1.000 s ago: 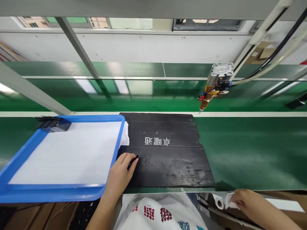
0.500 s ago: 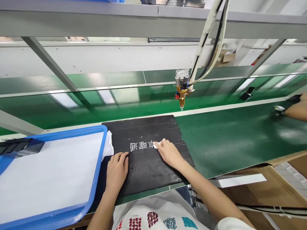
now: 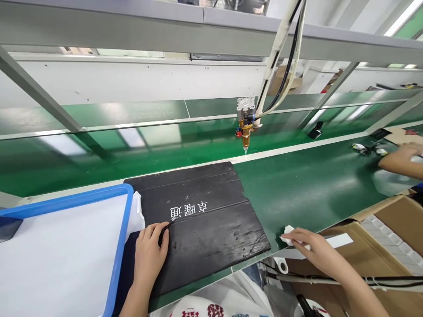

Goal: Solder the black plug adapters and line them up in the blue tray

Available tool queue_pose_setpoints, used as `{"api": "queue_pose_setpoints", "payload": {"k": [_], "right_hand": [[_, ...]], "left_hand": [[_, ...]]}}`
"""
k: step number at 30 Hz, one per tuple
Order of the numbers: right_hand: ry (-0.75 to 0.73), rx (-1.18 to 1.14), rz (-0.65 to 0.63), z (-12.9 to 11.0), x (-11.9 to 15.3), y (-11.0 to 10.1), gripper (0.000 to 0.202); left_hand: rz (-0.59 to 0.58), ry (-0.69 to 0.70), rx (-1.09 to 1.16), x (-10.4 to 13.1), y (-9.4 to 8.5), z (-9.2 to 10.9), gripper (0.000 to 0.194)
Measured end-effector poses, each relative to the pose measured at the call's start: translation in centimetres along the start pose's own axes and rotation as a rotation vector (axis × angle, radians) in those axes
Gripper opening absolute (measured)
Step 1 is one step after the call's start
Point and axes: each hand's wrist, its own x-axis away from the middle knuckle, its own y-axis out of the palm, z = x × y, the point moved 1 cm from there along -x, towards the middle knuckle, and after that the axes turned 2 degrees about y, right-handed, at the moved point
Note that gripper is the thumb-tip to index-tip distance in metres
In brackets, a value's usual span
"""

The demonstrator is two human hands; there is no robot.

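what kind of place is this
Probably a factory assembly workshop: a long green workbench runs under a metal frame, a nozzle tool with hoses hangs over it, and another person's hand is at work farther along.

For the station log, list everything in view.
Workbench: one, green, middle
Shelf frame: one, grey, overhead
Dispensing nozzle: one, amber, above workbench
Hoses: several, black, clear, overhead
Tray: one, blue, left
Container: one, dark, on tray
Mat: one, black, beside tray
Cloth: one, white, between them
Roll: one, white, below workbench
Cardboard boxes: several, brown, lower right
Thin tool: one, black, left hand
Wad: one, white, right hand
Co-worker's hand: one, far right
Left hand: one, on mat
Right hand: one, workbench's near edge
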Motion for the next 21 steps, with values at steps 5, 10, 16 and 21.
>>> {"api": "queue_pose_setpoints", "payload": {"k": [5, 10, 16, 21], "right_hand": [[-0.043, 0.082, 0.335, 0.3, -5.4, -3.9, 0.035], [-0.103, 0.17, 0.406, -3.9, -19.1, -4.7, 0.038], [-0.258, 0.186, 0.209, -6.6, -23.1, -2.0, 0.036], [-0.332, 0.157, 0.074, -3.7, -11.0, 0.0, 0.037]], "left_hand": [[0.01, 0.02, 0.027, -0.1, 0.3, -0.4, 0.029], [0.033, 0.022, 0.089, -0.1, 0.4, -0.9, 0.027], [0.051, -0.007, 0.124, 0.0, 0.4, -0.8, 0.027], [0.036, -0.02, 0.133, 0.2, 0.2, -0.8, 0.029]]}}
